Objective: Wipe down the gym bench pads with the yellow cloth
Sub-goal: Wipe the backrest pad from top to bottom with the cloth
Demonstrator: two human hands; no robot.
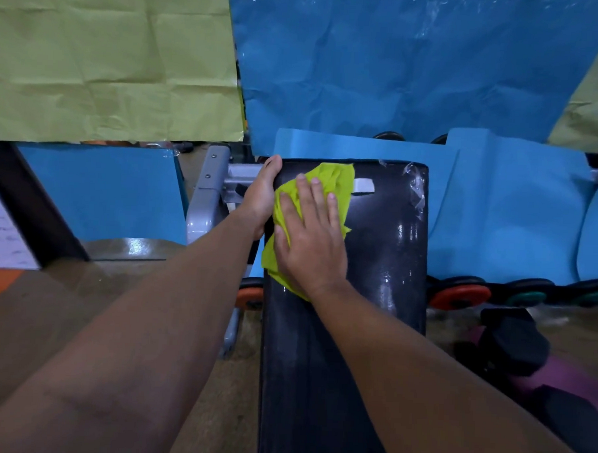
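Mid-frame, our right hand point(309, 240) presses the yellow cloth point(330, 179) onto the black bench pad point(385, 264), fingers straight, slightly spread; our left hand point(261, 194) grips its left edge.

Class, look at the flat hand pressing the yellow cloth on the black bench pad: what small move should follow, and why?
Probably sweep the right hand, flat on the crumpled yellow cloth, rightward across the black padded bench. The cloth sits by the pad's left edge, which the left hand holds, and wet streaks glisten on the right side.
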